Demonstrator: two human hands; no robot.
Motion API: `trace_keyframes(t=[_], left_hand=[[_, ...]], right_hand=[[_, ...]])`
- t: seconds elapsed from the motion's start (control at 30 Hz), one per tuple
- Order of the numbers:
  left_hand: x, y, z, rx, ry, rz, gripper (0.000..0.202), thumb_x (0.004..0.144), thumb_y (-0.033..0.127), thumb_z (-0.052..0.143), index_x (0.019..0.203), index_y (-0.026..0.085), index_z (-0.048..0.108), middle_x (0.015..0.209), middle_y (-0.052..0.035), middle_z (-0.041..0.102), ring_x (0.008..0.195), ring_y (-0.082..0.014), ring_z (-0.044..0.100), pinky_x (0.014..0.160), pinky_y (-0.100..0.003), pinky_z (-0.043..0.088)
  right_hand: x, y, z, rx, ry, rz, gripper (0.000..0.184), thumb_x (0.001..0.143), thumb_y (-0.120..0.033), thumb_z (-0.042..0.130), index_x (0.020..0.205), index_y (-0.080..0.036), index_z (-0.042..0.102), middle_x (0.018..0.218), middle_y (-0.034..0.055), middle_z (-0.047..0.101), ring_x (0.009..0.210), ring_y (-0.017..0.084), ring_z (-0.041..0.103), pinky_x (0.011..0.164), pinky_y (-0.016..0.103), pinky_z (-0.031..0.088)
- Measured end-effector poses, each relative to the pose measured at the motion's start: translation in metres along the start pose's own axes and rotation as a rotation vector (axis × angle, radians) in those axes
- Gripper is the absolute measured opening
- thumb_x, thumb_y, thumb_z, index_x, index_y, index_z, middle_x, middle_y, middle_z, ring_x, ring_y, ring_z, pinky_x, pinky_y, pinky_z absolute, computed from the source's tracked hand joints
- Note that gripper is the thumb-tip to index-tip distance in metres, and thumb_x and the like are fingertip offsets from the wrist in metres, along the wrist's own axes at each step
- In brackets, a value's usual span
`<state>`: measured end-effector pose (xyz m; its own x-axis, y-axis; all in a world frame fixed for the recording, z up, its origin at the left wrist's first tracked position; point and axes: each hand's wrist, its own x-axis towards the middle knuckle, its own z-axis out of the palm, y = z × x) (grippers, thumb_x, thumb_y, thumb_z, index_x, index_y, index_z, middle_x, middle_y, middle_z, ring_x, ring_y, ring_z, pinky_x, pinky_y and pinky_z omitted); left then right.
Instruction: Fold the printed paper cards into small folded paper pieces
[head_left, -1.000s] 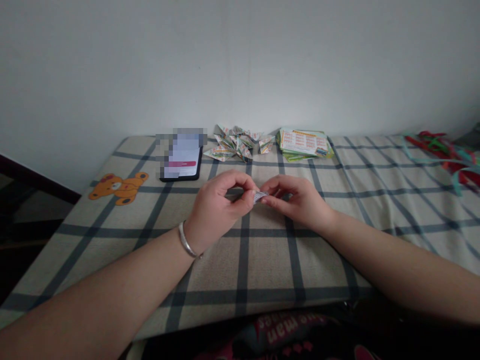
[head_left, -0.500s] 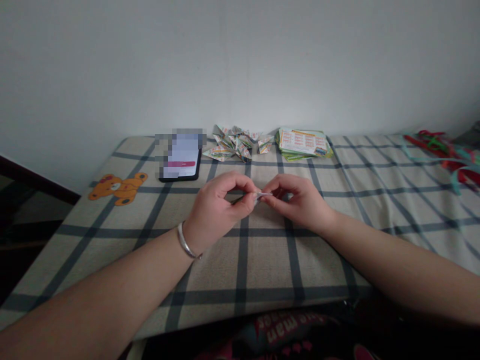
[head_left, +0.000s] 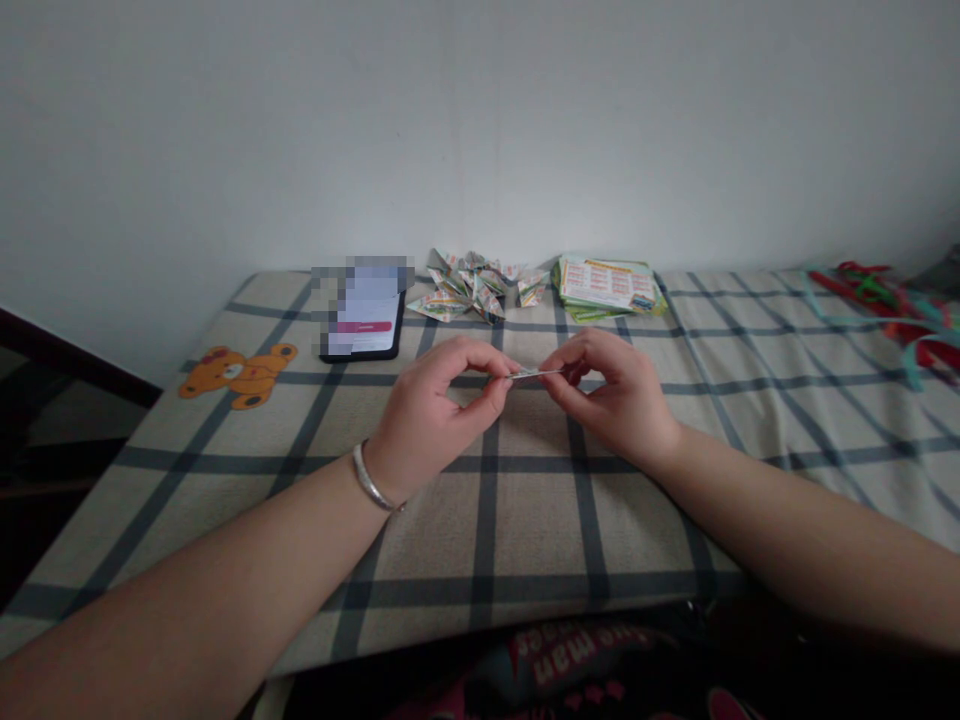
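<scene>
My left hand (head_left: 454, 395), with a silver bangle at its wrist, pinches one end of a thin folded piece of paper (head_left: 531, 373). Thumb and fingers of my right hand (head_left: 611, 390) are closed on the other end. The paper is seen nearly edge-on, held a little above the checked tablecloth (head_left: 525, 520); most of it is hidden by my fingers. Beyond my hands, several folded paper pieces (head_left: 480, 288) with pointed tips lie in a heap. A stack of printed paper slips (head_left: 611, 285) rests to the right of them.
A phone (head_left: 367, 310) with a lit screen lies left of the folded pieces. Farther left is a flat orange teddy bear figure (head_left: 238, 376). Red, green and pale blue ribbons (head_left: 885, 300) lie at the far right. A white wall (head_left: 480, 130) borders the table's back edge.
My right hand has shifted slightly right and up, so the gap between my fingertips is wider. More of the paper's edge shows, and it sits a little higher.
</scene>
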<state>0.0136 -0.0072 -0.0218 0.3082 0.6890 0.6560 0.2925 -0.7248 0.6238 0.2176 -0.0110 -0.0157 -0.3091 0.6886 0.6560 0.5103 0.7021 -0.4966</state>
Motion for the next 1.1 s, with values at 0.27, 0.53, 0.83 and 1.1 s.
trace_keyframes(t=[0.27,0.53,0.83,1.1], left_hand=[[0.0016,0.0019,-0.0003,0.064,-0.005,-0.009,0.006,0.084,0.011,0.060,0.086,0.017,0.061,0.090,-0.0021,0.070,0.087,-0.0142,0.067,0.081,-0.028,0.053],[0.0012,0.0017,0.0012,0.100,0.004,0.023,0.008,0.084,0.013,0.063,0.083,0.019,0.058,0.090,-0.0009,0.069,0.086,-0.0129,0.066,0.082,-0.027,0.053],[0.0003,0.0022,0.0026,0.052,0.018,-0.064,0.004,0.084,0.017,0.063,0.082,0.018,0.060,0.089,-0.0033,0.071,0.085,-0.0148,0.068,0.082,-0.029,0.055],[0.0004,-0.0035,0.0028,-0.076,0.045,-0.134,0.002,0.085,0.018,0.062,0.086,0.018,0.061,0.087,-0.0013,0.070,0.079,-0.0113,0.067,0.074,-0.022,0.056]], right_hand=[[-0.0015,0.0015,-0.0007,0.024,-0.013,0.024,0.007,0.085,-0.020,0.062,0.078,-0.019,0.061,0.072,0.0002,0.062,0.063,0.010,0.055,0.056,0.024,0.046],[-0.0026,-0.0004,-0.0006,0.015,-0.017,-0.013,0.007,0.085,-0.019,0.063,0.079,-0.018,0.060,0.070,-0.0006,0.059,0.063,0.010,0.055,0.056,0.023,0.045],[-0.0031,-0.0003,0.0000,0.036,0.000,0.012,0.006,0.085,-0.022,0.065,0.081,-0.020,0.060,0.073,-0.0003,0.060,0.064,0.010,0.055,0.058,0.025,0.046],[0.0001,0.0094,0.0034,0.630,-0.083,0.299,0.017,0.084,-0.035,0.069,0.084,-0.018,0.065,0.071,-0.0014,0.066,0.060,0.007,0.059,0.057,0.021,0.050]])
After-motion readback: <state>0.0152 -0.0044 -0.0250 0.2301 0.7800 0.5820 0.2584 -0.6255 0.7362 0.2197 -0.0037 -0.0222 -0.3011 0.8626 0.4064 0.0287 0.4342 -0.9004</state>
